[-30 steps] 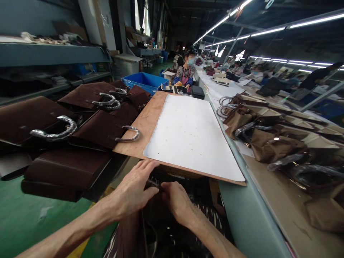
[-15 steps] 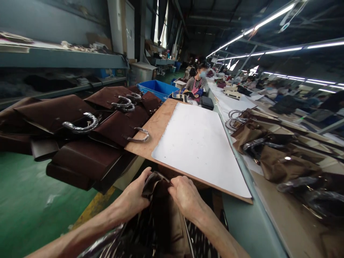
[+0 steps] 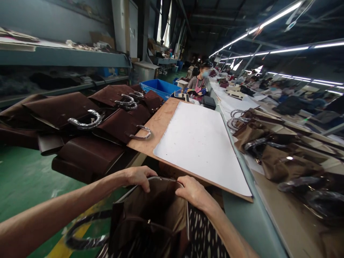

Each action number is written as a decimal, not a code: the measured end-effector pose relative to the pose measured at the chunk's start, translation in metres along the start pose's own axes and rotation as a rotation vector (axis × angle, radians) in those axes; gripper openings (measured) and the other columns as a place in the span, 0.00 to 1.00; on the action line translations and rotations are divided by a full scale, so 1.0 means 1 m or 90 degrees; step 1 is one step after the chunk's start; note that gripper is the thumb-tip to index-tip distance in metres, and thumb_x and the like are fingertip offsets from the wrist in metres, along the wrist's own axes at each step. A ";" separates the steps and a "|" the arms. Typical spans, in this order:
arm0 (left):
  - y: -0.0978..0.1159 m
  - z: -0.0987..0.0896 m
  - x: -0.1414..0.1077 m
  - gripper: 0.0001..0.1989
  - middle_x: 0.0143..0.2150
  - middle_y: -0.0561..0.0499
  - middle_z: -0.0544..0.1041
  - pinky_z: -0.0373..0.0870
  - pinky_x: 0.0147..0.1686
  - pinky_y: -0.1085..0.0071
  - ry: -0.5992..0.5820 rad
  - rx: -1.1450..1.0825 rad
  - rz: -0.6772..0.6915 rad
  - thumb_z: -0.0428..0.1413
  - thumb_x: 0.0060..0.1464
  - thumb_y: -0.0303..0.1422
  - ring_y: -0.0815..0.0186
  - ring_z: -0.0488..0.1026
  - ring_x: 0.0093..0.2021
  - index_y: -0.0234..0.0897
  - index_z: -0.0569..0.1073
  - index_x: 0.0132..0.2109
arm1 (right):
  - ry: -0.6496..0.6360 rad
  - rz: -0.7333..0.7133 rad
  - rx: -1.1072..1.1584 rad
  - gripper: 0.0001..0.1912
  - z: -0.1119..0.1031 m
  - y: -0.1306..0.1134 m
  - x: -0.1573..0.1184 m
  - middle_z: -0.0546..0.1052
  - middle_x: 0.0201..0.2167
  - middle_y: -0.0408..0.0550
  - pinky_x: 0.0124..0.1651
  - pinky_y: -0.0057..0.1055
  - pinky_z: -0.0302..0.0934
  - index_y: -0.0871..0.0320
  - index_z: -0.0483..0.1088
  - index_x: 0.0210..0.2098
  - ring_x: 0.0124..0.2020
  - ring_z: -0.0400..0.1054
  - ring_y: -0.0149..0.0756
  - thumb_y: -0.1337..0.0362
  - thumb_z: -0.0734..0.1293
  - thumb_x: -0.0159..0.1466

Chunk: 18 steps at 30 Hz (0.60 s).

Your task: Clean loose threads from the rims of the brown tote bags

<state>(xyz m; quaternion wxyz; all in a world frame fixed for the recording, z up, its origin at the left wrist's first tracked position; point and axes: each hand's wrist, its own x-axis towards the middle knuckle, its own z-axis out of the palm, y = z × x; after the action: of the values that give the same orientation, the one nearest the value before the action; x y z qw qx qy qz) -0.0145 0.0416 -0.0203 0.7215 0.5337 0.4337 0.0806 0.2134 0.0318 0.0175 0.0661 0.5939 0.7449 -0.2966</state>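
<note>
A dark brown handbag (image 3: pixel 139 209) stands mouth-up in front of me, its tan lining and a small metal clasp showing inside. My left hand (image 3: pixel 138 177) grips the far rim at its left corner, thumb inside the opening. At the right corner of the same rim, my right hand (image 3: pixel 192 190) is closed over the edge. One plastic-wrapped handle (image 3: pixel 87 229) sticks out to the bag's left. The bag's lower part lies outside the picture.
Several brown handbags (image 3: pixel 60 107) are piled at left. Ahead, a white sheet (image 3: pixel 199 139) covers a wooden board (image 3: pixel 142 141). More bags (image 3: pixel 287 157) lie on the right-hand bench. A blue bin (image 3: pixel 159 87) and a seated co-worker (image 3: pixel 197 84) are farther off.
The bag's mouth has spread from folded together to wide, baring the lining. My left hand has shifted its hold along the rim, and a handle now shows at left.
</note>
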 end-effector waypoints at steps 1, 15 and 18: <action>-0.002 0.000 0.001 0.25 0.33 0.51 0.76 0.68 0.29 0.72 0.011 0.000 0.003 0.57 0.29 0.27 0.60 0.71 0.34 0.33 0.73 0.42 | 0.017 -0.007 0.022 0.10 0.002 0.001 0.002 0.71 0.29 0.42 0.30 0.26 0.48 0.57 0.68 0.30 0.32 0.62 0.32 0.66 0.63 0.47; -0.003 0.003 -0.046 0.35 0.47 0.44 0.71 0.64 0.40 0.71 0.139 0.038 0.059 0.56 0.45 0.48 0.58 0.67 0.46 0.31 0.62 0.56 | -0.014 -0.117 0.144 0.10 0.007 -0.001 0.039 0.60 0.17 0.37 0.26 0.25 0.44 0.59 0.66 0.21 0.23 0.55 0.26 0.60 0.61 0.53; -0.012 0.023 -0.074 0.40 0.55 0.43 0.65 0.61 0.48 0.70 0.269 0.096 0.003 0.59 0.42 0.44 0.56 0.63 0.52 0.35 0.56 0.60 | -0.030 -0.106 0.111 0.10 0.005 -0.001 0.040 0.59 0.16 0.37 0.26 0.26 0.44 0.59 0.64 0.21 0.22 0.55 0.26 0.60 0.60 0.55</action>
<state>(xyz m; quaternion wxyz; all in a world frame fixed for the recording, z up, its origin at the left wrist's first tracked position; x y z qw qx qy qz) -0.0477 -0.0225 0.0113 0.5726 0.5581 0.5789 0.1598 0.1993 0.0628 -0.0044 0.0072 0.5265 0.7611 -0.3787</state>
